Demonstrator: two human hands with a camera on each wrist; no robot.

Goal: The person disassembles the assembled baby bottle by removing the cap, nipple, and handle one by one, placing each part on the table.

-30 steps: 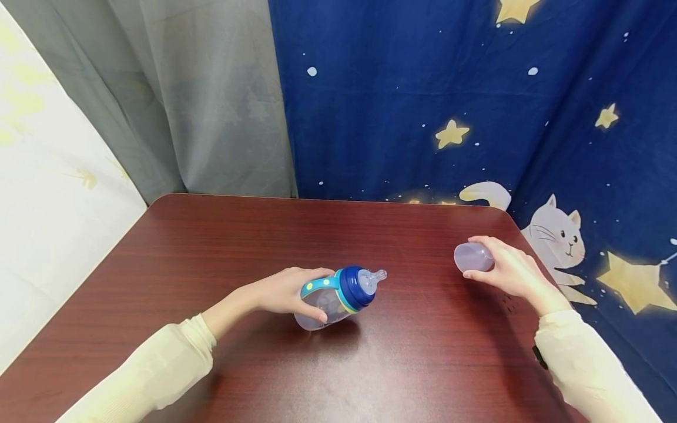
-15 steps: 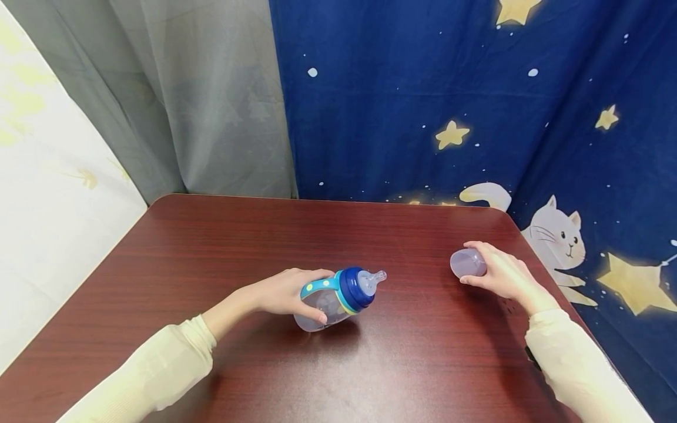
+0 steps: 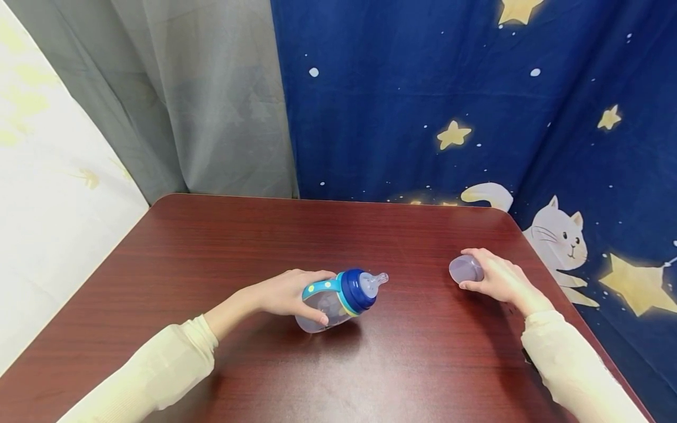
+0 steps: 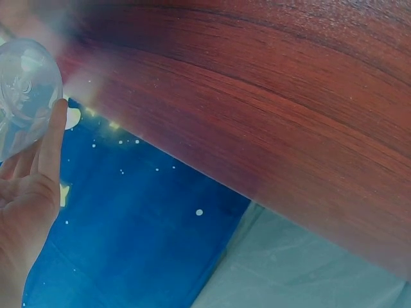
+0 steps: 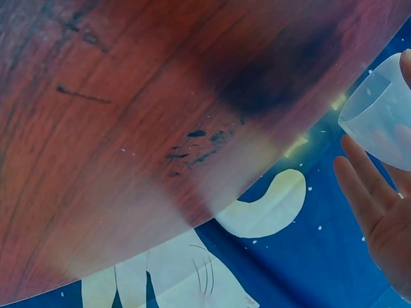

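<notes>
In the head view my left hand (image 3: 290,292) grips a baby bottle (image 3: 333,302) round its clear body. The bottle is tilted, its clear teat pointing right, with a dark blue collar and a turquoise, dotted handle. Its rounded base (image 4: 29,86) shows at the left edge of the left wrist view, the fingers along it. Over the right part of the table, my right hand (image 3: 502,281) holds a translucent cap (image 3: 466,269) between thumb and fingers. The cap's open end faces left, away from the palm; in the right wrist view the cap (image 5: 379,115) is partly cut off.
A dark red wooden table (image 3: 296,235) with rounded far corners lies under both hands. Dark scuff marks (image 5: 196,147) show on its surface near the right side. Behind it hang a grey curtain (image 3: 227,106) and a blue curtain (image 3: 381,117) printed with stars and a cat.
My right hand has moved a little left and nearer to me, with the cap in it, and the cap's opening has turned slightly. The left hand and the bottle stay nearly still.
</notes>
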